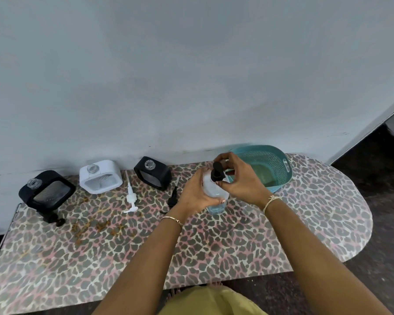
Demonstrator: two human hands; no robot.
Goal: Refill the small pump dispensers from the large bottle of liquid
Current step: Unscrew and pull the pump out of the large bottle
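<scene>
My left hand [195, 194] grips the side of a clear bottle [215, 196] with pale liquid in its base, standing on the table. My right hand [239, 178] pinches the black pump head [217, 172] on the bottle's neck. Three small square dispensers stand uncapped along the wall: a black one [46, 193] at left, a white one [100, 176], and a black one [152, 173]. A white pump [131, 197] and a black pump [173, 196] lie loose on the table. Another black pump [55, 219] lies by the left dispenser.
A teal perforated basket [280, 171] stands at the back right, behind my right hand. The table [237, 246] has a leopard-print cover with brownish stains [96, 226] at left. A wall runs right behind the dispensers. Dark floor lies to the right.
</scene>
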